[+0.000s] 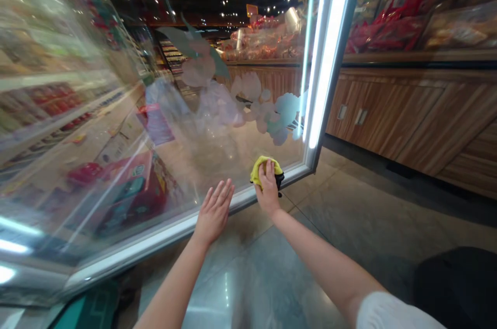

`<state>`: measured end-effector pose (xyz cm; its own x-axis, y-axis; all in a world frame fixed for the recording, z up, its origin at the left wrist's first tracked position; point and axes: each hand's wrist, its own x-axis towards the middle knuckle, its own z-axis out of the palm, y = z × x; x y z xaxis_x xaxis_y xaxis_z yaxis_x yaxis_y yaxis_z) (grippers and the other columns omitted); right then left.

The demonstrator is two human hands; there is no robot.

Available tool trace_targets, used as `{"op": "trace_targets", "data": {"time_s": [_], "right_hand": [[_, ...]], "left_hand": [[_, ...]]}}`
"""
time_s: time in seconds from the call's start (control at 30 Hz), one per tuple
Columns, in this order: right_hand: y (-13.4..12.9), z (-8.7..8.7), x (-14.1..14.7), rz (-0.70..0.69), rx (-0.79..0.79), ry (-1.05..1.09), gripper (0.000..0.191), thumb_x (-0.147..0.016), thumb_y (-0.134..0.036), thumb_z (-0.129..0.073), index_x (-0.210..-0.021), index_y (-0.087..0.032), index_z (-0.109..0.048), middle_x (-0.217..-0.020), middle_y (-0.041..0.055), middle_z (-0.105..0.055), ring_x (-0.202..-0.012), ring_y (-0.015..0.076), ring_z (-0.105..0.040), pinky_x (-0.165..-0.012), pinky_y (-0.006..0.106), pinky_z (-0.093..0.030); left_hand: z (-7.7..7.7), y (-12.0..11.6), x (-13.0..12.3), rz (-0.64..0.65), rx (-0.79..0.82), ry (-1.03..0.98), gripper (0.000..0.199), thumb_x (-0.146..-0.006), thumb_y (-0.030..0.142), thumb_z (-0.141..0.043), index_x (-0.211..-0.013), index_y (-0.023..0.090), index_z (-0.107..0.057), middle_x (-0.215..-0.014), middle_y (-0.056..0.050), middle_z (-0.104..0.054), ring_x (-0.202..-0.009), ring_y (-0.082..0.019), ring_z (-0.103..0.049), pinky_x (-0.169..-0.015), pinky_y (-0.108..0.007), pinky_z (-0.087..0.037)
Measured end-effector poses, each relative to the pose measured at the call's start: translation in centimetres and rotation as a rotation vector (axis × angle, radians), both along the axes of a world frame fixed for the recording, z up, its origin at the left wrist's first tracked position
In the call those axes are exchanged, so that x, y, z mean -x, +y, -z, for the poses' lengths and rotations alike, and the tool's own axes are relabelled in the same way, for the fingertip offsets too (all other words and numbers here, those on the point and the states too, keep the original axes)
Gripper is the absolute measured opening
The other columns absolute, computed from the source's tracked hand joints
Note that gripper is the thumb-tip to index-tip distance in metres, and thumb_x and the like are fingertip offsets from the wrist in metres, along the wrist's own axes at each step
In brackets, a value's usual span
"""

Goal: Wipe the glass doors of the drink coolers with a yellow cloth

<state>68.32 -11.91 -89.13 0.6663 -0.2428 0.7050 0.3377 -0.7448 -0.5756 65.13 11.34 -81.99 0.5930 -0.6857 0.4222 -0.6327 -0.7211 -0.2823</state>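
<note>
The fingers of the right hand (267,190) lie over a bunched yellow cloth (257,168) and hold it against the glass door (186,179), close to the lower frame (143,242) and near its right corner. A dark part of the cloth shows beside these fingers. The left hand (213,210) holds no cloth; its fingers are straight, almost together, at the lower edge of the glass (whether the whole palm touches, I cannot tell). Above the cloth there are pale and bluish decals (287,106). Farther to the right stand a bright light strip (330,49) and wooden cabinets (388,106), with packaged goods (388,28) on top.
</note>
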Motion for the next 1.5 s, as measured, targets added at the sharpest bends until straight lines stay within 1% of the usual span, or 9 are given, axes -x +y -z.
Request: {"op": "trace_targets", "data": {"time_s": [0.17, 0.4, 0.6, 0.73, 0.87, 1.0, 1.13, 1.37, 1.5], "right_hand": [[-1.8, 1.4, 1.3, -0.023, 0.268, 0.033, 0.063, -0.093, -0.002, -0.042, -0.145, -0.034, -0.058, -0.160, 0.0053, -0.048, -0.157, 0.0243, -0.027, -0.124, 0.056, -0.028], [2.2, -1.3, -0.7, 0.144, 0.138, -0.083, 0.062, -0.101, -0.028, -0.048, -0.160, -0.016, -0.037, -0.173, 0.0156, -0.010, -0.160, 0.0354, 0.004, -0.123, 0.061, -0.028], [3.9, 0.1, 1.1, -0.049, 0.596, 0.021, 0.057, -0.093, -0.011, -0.057, -0.142, -0.040, -0.061, -0.161, 0.0047, -0.048, -0.156, 0.0288, -0.029, -0.119, 0.052, -0.033], [2.5, -2.6, 0.1, 0.121, 0.479, 0.041, 0.059, -0.092, -0.008, -0.051, -0.144, -0.034, -0.060, -0.167, 0.0067, -0.037, -0.156, 0.0309, -0.028, -0.120, 0.051, -0.033], [7.2, -6.5, -0.7, 0.150, 0.462, -0.012, 0.057, -0.097, -0.019, -0.051, -0.153, -0.033, -0.050, -0.171, 0.0069, -0.026, -0.159, 0.0337, -0.018, -0.122, 0.054, -0.028], [9.7, -4.8, 0.5, -0.017, 0.661, -0.129, 0.057, -0.098, -0.026, -0.056, -0.154, -0.038, -0.047, -0.164, 0.0062, -0.042, -0.158, 0.0291, -0.021, -0.123, 0.054, -0.023], [6.1, -2.7, 1.1, -0.082, 0.743, -0.142, 0.060, -0.097, -0.012, -0.051, -0.147, -0.044, -0.053, -0.157, 0.0012, -0.053, -0.157, 0.0210, -0.026, -0.124, 0.049, -0.020], [10.4, -9.1, -0.4, 0.159, 0.444, -0.052, 0.061, -0.098, -0.026, -0.052, -0.158, -0.028, -0.042, -0.172, 0.0115, -0.022, -0.160, 0.0381, -0.007, -0.122, 0.063, -0.019], [12.6, -6.5, 1.0, -0.049, 0.664, -0.100, 0.059, -0.099, -0.024, -0.054, -0.156, -0.038, -0.044, -0.168, 0.0067, -0.036, -0.160, 0.0309, -0.010, -0.124, 0.060, -0.015]], "left_hand": [[0.2, 2.7, 0.4, 0.000, 0.003, -0.024, 0.067, -0.093, 0.017, -0.048, -0.159, 0.017, -0.039, -0.167, -0.008, -0.032, -0.159, -0.021, -0.020, -0.132, -0.041, -0.005], [-0.1, 6.9, 1.3, -0.040, -0.005, -0.049, 0.070, -0.091, 0.015, -0.051, -0.160, 0.020, -0.038, -0.167, -0.006, -0.034, -0.159, -0.021, -0.017, -0.131, -0.041, 0.002], [-0.1, 8.5, 1.9, -0.074, -0.021, -0.041, 0.074, -0.089, 0.014, -0.053, -0.161, 0.021, -0.036, -0.167, -0.007, -0.032, -0.158, -0.024, -0.022, -0.131, -0.045, 0.005], [-0.3, 9.7, 2.1, -0.075, -0.025, -0.038, 0.077, -0.087, 0.014, -0.054, -0.161, 0.022, -0.034, -0.167, -0.007, -0.032, -0.159, -0.024, -0.021, -0.132, -0.045, -0.002], [-0.6, 10.6, 2.2, -0.076, -0.022, -0.045, 0.076, -0.086, 0.013, -0.054, -0.159, 0.022, -0.039, -0.168, -0.007, -0.031, -0.159, -0.024, -0.021, -0.131, -0.045, -0.005], [-0.5, 11.5, 2.7, -0.114, -0.018, -0.035, 0.076, -0.086, 0.012, -0.052, -0.160, 0.023, -0.037, -0.167, -0.008, -0.032, -0.158, -0.024, -0.023, -0.131, -0.048, -0.005], [-0.3, 13.2, 3.4, -0.140, -0.021, -0.026, 0.079, -0.085, 0.012, -0.052, -0.161, 0.023, -0.034, -0.168, -0.007, -0.031, -0.159, -0.024, -0.021, -0.131, -0.049, 0.000], [-0.8, 15.2, 3.9, -0.180, -0.006, -0.009, 0.082, -0.084, 0.012, -0.054, -0.163, 0.024, -0.030, -0.170, -0.008, -0.026, -0.159, -0.025, -0.019, -0.131, -0.050, -0.002], [-0.5, 15.4, 4.1, -0.189, 0.017, -0.013, 0.082, -0.085, 0.013, -0.054, -0.163, 0.024, -0.029, -0.170, -0.008, -0.024, -0.159, -0.026, -0.018, -0.131, -0.051, -0.003]]}}
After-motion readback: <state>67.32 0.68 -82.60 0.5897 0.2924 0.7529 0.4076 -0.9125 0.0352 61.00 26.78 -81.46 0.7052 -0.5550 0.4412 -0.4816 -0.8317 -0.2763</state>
